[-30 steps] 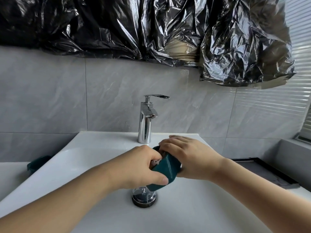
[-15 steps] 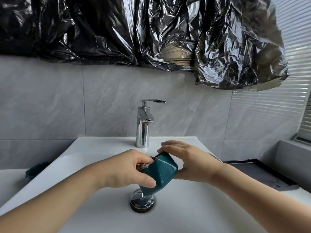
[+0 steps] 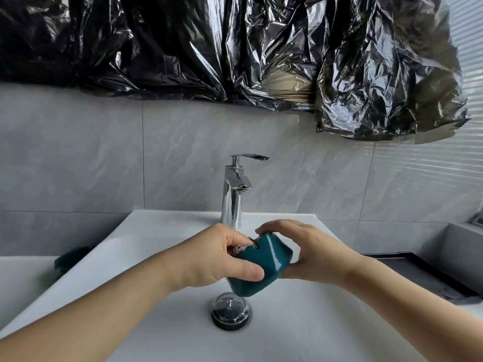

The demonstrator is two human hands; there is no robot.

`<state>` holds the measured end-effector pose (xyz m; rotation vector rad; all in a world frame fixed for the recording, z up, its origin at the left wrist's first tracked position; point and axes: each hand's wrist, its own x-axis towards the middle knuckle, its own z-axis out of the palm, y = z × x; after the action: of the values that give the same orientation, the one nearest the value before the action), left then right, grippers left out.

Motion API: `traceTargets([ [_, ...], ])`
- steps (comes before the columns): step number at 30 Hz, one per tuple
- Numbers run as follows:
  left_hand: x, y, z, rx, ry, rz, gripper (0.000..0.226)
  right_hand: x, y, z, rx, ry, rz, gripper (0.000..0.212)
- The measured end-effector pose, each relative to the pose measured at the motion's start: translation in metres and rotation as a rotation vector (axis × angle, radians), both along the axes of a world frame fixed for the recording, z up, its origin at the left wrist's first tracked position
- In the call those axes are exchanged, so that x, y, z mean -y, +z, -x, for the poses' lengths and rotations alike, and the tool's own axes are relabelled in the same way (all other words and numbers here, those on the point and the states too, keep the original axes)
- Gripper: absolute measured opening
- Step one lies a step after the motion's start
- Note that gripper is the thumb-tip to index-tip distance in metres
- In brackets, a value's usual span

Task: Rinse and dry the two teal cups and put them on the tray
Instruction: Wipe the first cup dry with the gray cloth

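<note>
At frame centre, above the sink (image 3: 156,231) drain (image 3: 230,313), both hands grip a tilted teal cup (image 3: 264,265): left hand (image 3: 222,259) pinches its rim with a cloth (image 3: 241,248), right hand (image 3: 311,253) cups its base. The second teal cup (image 3: 72,258) sits at left on the worktop (image 3: 23,280). No writing is legible.

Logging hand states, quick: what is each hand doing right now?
Left hand: grips the glossy teal cup, fingers pressing a frayed cloth at its mouth.
Right hand: holds the same cup.
</note>
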<state>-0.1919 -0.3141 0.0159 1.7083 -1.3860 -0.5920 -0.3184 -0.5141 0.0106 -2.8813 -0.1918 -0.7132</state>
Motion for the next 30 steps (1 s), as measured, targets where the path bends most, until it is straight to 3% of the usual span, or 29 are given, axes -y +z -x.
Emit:
traceTargets([
  [6,-0.003,0.009,-0.003,-0.101,0.076,-0.076,0.044,-0.005,0.001,0.000,-0.068,-0.067,0.023,0.070],
  [9,0.000,0.009,-0.002,-0.178,0.144,0.024,0.018,-0.001,0.005,0.002,0.008,-0.094,0.049,0.071],
  [14,0.012,0.002,-0.006,-0.305,0.308,0.169,0.020,-0.005,0.010,0.006,0.134,-0.063,0.164,0.063],
  [18,0.009,0.016,-0.017,-0.470,0.530,0.334,0.028,-0.009,0.016,0.010,0.040,-0.073,0.233,0.057],
  [21,-0.008,0.040,-0.023,-0.660,0.510,0.431,0.026,-0.014,0.021,0.011,-0.039,-0.097,0.277,0.056],
  [23,-0.015,0.050,-0.021,-0.688,0.483,0.481,0.026,-0.020,0.028,0.010,-0.031,-0.130,0.261,0.056],
  [25,-0.014,0.050,-0.012,-0.554,0.505,0.538,0.023,-0.028,0.036,0.008,0.015,-0.152,0.180,0.058],
  [28,-0.006,0.036,0.005,-0.124,0.496,0.576,0.010,-0.037,0.037,0.001,0.081,-0.140,0.051,0.063],
  [30,-0.005,0.027,0.010,0.036,0.525,0.583,0.017,-0.041,0.030,-0.002,0.085,-0.128,0.015,0.066],
])
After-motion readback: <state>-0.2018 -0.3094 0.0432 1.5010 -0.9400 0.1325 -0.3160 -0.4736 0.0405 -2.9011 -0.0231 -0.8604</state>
